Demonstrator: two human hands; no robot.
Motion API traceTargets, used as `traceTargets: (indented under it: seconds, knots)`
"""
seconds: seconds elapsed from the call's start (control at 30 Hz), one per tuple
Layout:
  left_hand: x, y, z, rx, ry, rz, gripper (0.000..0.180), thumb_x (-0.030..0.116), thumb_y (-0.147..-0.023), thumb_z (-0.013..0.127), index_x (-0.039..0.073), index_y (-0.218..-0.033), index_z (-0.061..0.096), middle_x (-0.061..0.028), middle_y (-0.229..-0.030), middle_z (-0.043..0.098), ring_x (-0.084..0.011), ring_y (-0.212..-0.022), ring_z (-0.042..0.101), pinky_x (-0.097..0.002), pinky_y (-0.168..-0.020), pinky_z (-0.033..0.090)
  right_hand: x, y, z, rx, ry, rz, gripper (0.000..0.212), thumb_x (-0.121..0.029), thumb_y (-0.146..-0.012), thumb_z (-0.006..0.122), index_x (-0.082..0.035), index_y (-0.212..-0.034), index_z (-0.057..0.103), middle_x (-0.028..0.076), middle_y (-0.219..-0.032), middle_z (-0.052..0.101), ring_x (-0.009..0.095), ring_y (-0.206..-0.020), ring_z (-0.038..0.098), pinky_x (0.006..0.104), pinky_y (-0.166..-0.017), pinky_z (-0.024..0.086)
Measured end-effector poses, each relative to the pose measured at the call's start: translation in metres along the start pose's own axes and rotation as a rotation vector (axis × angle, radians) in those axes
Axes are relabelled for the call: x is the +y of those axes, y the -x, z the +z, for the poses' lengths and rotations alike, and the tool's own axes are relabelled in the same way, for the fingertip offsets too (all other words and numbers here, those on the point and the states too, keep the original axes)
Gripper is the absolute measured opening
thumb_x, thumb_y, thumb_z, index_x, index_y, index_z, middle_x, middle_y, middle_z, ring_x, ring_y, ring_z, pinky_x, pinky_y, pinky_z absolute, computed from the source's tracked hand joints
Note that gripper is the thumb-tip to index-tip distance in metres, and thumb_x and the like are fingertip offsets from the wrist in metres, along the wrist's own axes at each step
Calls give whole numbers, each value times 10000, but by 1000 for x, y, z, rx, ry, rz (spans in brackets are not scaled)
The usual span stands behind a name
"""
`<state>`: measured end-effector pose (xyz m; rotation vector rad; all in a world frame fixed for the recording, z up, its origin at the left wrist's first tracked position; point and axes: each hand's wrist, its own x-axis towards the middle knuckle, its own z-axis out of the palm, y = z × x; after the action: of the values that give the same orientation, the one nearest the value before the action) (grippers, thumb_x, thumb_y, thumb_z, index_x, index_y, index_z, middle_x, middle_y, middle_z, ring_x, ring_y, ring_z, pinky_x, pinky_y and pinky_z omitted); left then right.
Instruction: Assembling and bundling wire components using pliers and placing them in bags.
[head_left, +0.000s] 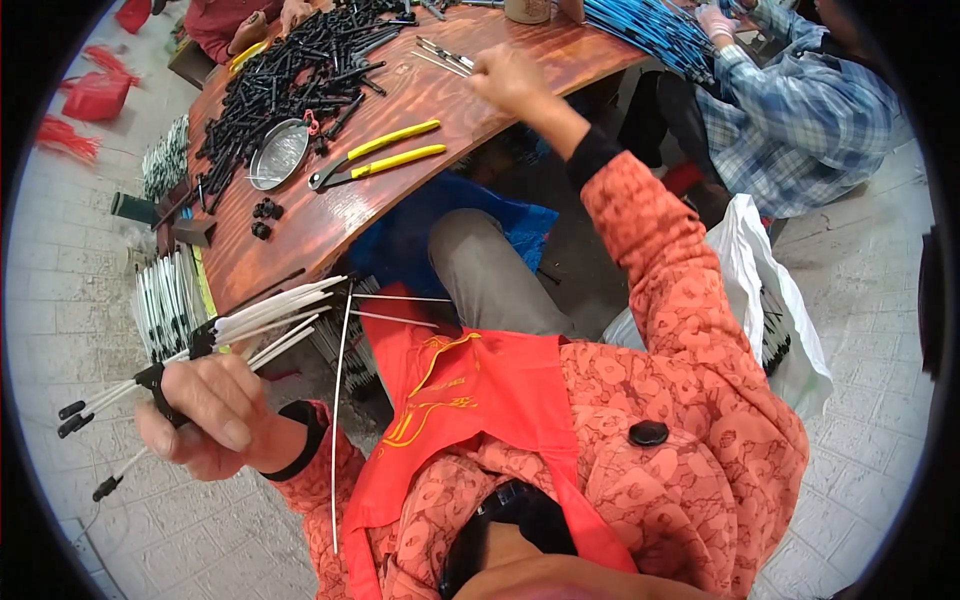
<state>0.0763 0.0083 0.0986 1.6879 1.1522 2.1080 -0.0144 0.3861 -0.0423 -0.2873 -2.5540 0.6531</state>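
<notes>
My left hand, at the lower left, is closed around a bundle of thin white rods with black joints and black tips, like umbrella ribs. One long white rod hangs bent down from the bundle in front of my sleeve. Out over the table's right part reaches my right hand, fingers curled together at the ends of a few short thin rods with dark parts. What its fingertips pinch is hidden.
On the reddish wooden table lie a heap of black plastic parts, a round metal dish and yellow-handled pliers. Blue rods lie near a person in plaid. A white bag stands at my right.
</notes>
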Motion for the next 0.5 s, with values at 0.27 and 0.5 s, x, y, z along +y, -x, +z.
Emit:
traceTargets:
  seconds: [0.27,0.5]
  knots:
    - [-2,-8,-29,388,120,-69,294,190,-1000,365,36,-1195,523,-75,-741,454,-129,-526,359,-271,-488,329,61,-46,24,-45,90,316,279,-226,-716,625,40,-795,663,283,-880,628,402,-849,636,439,-714,503]
    - [7,-5,-52,457,111,-86,299,180,-1001,364,12,-1200,511,-78,-753,462,-135,-533,367,-279,-496,334,63,-60,-19,162,-94,-34,277,-154,-794,577,58,-966,623,190,-780,640,301,-686,626,370,-620,485]
